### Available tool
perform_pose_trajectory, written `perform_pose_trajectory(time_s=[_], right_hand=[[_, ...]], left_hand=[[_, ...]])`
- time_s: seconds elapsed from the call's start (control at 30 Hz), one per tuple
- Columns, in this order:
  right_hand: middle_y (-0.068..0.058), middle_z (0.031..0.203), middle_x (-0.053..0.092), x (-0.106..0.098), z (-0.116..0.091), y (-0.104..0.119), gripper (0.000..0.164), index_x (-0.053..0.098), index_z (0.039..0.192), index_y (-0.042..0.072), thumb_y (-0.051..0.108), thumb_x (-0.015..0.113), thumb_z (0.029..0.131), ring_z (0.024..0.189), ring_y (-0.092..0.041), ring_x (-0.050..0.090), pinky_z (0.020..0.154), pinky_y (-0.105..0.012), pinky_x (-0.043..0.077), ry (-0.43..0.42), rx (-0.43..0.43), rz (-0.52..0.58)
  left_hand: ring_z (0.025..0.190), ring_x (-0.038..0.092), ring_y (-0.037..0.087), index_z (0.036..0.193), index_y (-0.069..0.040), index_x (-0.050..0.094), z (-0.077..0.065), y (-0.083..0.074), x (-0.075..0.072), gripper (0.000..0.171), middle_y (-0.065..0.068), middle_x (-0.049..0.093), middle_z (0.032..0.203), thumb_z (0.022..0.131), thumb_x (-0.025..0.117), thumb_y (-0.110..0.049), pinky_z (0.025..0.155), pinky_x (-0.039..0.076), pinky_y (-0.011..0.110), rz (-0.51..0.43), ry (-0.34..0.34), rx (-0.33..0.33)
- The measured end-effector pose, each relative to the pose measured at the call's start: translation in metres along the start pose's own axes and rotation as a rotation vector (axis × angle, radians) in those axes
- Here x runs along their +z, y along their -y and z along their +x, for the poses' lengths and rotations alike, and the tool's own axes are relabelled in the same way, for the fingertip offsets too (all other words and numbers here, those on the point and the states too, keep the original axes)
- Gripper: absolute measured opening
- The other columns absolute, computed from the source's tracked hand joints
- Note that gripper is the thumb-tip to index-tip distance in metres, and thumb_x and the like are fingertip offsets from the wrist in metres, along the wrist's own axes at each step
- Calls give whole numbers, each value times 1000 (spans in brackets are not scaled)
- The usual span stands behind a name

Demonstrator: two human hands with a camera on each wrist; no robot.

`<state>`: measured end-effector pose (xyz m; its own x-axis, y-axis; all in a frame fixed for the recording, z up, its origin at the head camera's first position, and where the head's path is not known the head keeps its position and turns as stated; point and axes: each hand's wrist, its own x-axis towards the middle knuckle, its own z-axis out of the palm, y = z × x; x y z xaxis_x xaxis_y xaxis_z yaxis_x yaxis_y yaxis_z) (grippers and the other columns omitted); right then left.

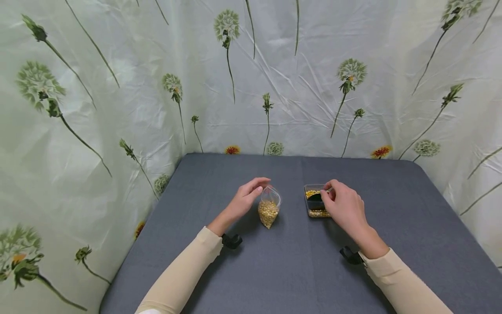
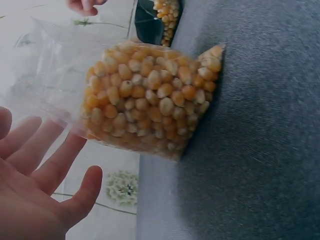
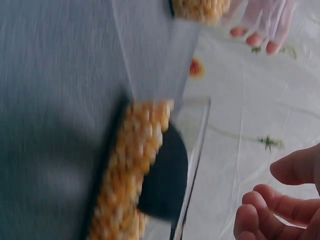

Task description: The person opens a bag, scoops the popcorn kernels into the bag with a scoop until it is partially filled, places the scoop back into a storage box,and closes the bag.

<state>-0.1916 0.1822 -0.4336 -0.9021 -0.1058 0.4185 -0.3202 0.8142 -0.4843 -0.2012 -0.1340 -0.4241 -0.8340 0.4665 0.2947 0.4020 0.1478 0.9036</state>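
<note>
A clear plastic bag (image 1: 269,211) of corn kernels stands upright on the table, its top gaping. My left hand (image 1: 248,195) is at the bag's upper left side. In the left wrist view its fingers (image 2: 60,160) are spread, some fingertips right at the clear plastic, the thumb side apart from it. To the right, a clear rectangular container (image 1: 319,214) holds more corn, with a black scoop (image 3: 167,175) lying in it. My right hand (image 1: 345,205) hovers over the container's right side. The right wrist view shows its fingers loosely bent, thumb apart, nothing between them.
A grey cloth covers the table (image 1: 274,270), with a faint crease running between bag and container. Behind and at the sides hangs a pale curtain (image 1: 251,78) printed with dandelions. Black wrist straps (image 1: 232,241) show under both forearms.
</note>
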Motion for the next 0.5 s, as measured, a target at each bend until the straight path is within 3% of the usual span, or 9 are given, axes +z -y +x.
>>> perform_pose_trajectory(time_s=[0.13, 0.27, 0.5], right_hand=[[5, 70, 55, 12, -4, 13, 6, 68, 96, 16, 21, 66, 98, 54, -13, 45, 48, -33, 35, 6, -60, 46], [8, 72, 56, 22, -9, 28, 5, 70, 93, 17, 21, 68, 96, 59, -10, 48, 54, -32, 40, 20, -122, 100], [13, 75, 56, 36, -21, 48, 4, 71, 92, 17, 19, 69, 96, 62, -6, 49, 57, -29, 43, 117, -192, 209]], left_hand=[[121, 55, 45, 138, 8, 52, 0, 2, -1, 34, 28, 59, 129, 109, 40, -7, 104, 40, 56, 2, 30, -36], [117, 54, 46, 133, 12, 53, 0, 6, 1, 32, 33, 58, 123, 109, 39, -5, 104, 38, 60, -43, 44, -26], [116, 58, 33, 128, 6, 57, 0, 12, 5, 29, 26, 61, 122, 109, 41, -8, 104, 41, 50, -108, 18, -45]])
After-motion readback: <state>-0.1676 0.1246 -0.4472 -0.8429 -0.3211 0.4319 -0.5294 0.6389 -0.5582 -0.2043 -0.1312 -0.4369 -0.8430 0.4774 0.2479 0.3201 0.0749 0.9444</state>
